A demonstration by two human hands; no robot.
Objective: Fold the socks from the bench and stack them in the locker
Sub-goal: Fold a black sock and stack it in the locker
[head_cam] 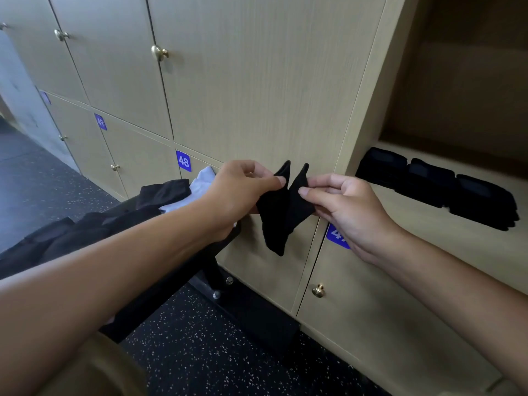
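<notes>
Black sock (281, 212) pinched at its top by left hand (240, 192) and right hand (351, 210), hanging lengthwise, tip down, beside open locker (423, 195).

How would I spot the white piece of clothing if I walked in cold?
Find the wall of tan lockers and the door numbered 48. Just below it, on the black bench, lies a white garment, the only pale piece among dark clothes.

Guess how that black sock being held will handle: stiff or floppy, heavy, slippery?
Likely floppy: the sock sags to a point between the left hand and right hand. Probably light, since fingertip pinches hold it. Knit fabric, so unlikely to slip.
</notes>
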